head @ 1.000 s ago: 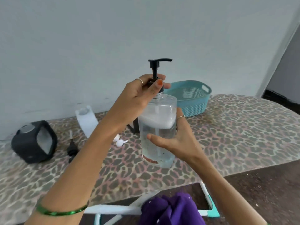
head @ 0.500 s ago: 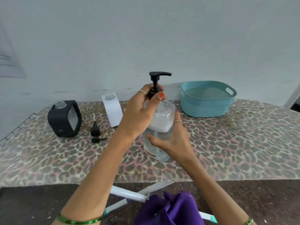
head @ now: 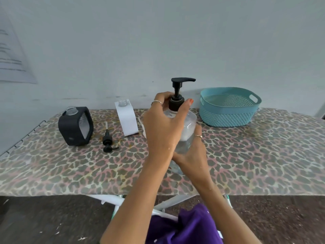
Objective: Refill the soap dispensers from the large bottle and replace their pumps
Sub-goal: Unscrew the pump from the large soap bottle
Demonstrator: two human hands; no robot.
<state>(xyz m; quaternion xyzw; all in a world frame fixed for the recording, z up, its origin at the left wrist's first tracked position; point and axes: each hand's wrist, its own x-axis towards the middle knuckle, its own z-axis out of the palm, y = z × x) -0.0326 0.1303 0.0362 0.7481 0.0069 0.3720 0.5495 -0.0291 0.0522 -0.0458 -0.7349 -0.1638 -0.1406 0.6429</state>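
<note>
Fingers and thumb of the left hand [head: 163,127] curl in a tight grip round the collar of the black pump [head: 176,95] atop the large clear bottle [head: 189,125], while the right hand [head: 191,155] wraps the bottle's lower body, holding it upright on the leopard-print surface [head: 255,155]. Left of the bottle stand two pumpless dispensers, one white [head: 127,120] and, farther out, one black [head: 75,126], with one loose black pump [head: 107,140] lying between them. One teal basket [head: 228,107] sits to the bottle's right. No readable label shows.
</note>
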